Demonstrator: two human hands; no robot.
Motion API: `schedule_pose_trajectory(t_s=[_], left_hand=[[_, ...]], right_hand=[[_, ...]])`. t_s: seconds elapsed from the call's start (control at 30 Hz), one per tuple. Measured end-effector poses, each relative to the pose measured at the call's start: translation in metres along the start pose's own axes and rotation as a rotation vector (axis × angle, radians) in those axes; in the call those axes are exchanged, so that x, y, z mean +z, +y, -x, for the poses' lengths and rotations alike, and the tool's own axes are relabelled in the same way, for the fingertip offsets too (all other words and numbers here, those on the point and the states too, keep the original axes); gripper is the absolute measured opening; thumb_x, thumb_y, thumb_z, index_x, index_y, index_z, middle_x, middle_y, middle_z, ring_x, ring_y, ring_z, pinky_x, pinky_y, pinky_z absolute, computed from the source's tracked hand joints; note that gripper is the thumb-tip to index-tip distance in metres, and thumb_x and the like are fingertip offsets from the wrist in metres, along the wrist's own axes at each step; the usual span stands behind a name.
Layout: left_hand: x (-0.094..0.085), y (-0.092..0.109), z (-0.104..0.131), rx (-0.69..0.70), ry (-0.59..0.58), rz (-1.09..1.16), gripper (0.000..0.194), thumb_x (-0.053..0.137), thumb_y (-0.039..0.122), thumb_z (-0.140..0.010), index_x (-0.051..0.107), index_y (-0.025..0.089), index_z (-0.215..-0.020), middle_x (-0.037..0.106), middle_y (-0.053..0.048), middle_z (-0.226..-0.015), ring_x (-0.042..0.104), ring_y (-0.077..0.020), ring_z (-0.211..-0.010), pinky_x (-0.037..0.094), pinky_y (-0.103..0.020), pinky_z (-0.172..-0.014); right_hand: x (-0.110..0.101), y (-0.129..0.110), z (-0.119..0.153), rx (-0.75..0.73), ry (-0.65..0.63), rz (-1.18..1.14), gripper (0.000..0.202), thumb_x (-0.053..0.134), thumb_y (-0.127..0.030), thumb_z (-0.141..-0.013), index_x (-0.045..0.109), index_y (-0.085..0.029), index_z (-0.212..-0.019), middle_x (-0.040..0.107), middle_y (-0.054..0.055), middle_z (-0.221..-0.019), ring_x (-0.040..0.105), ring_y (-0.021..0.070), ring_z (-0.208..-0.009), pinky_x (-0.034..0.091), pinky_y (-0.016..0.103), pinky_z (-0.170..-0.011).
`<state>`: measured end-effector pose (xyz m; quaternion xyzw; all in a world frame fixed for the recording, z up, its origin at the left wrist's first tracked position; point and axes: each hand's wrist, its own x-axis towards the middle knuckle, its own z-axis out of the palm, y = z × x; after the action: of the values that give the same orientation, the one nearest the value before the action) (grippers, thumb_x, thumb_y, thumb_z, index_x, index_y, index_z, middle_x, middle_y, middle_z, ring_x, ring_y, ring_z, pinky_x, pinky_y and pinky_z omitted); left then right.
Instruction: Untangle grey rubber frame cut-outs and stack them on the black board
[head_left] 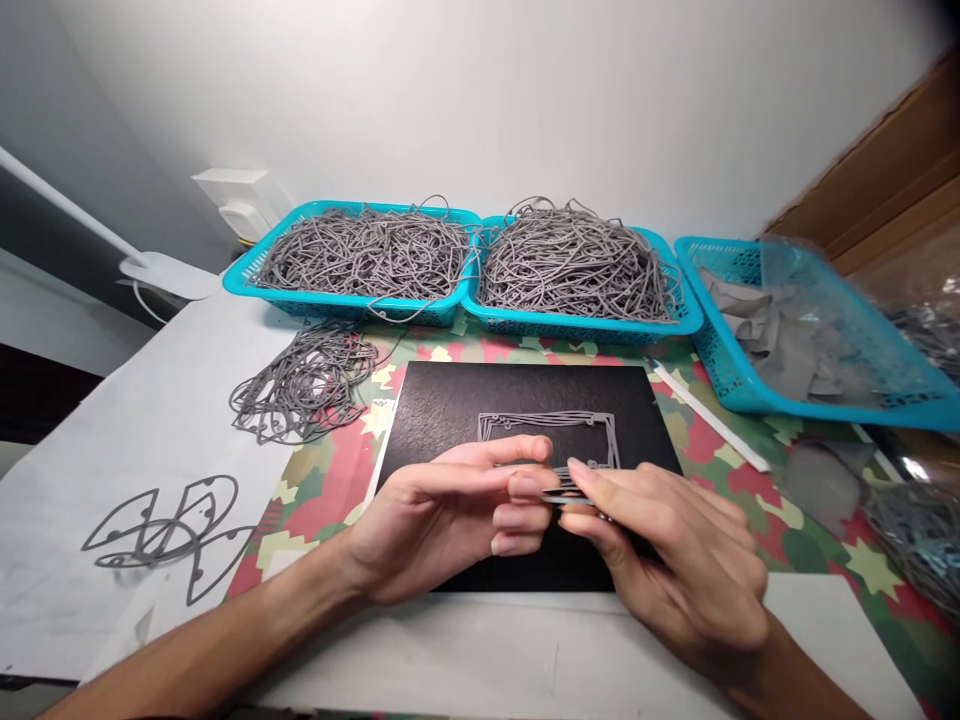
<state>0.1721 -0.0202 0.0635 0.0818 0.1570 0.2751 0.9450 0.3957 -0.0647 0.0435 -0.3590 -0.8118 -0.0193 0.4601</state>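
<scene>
Both my hands meet over the black mat (442, 400), with a small, thin, dark-and-grey piece (566, 496) between their fingertips. My left hand (450, 510) is turned palm inward, thumb and fingers pinched at the piece's left end. From the right, my right hand (667, 560) grips the other end between thumb and forefinger. Fingers cover most of the piece, so its exact kind does not show. Just behind the hands, several thin grey rectangular gaskets (540, 416) lie stacked on the mat, partly hidden by my fingers.
Two blue baskets (360, 300) (592, 322) heaped with grey gaskets stand at the back. A third blue basket (720, 365) at right holds grey scraps. Loose gaskets lie in a pile (307, 385) and a smaller group (169, 535) at left. A white strip (709, 415) lies right of the mat.
</scene>
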Motion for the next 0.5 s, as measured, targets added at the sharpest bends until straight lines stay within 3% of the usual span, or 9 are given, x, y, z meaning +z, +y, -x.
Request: schedule_pose_trajectory(t_s=[0.5], left_hand=[[0.0006,0.0002,-0.0002,0.006,0.012,-0.022,0.022,0.081,0.008,-0.091,0.079,0.005,-0.112,0.047,0.0,-0.085,0.046,-0.01,-0.069,0.043,-0.02,-0.067]], right_hand=[[0.0018,-0.0015,-0.0008,0.012,0.007,-0.004,0.037,0.069,-0.007,-0.105,0.069,-0.013,-0.141,0.086,0.007,-0.093,0.081,0.0196,-0.078,0.062,0.03,-0.07]])
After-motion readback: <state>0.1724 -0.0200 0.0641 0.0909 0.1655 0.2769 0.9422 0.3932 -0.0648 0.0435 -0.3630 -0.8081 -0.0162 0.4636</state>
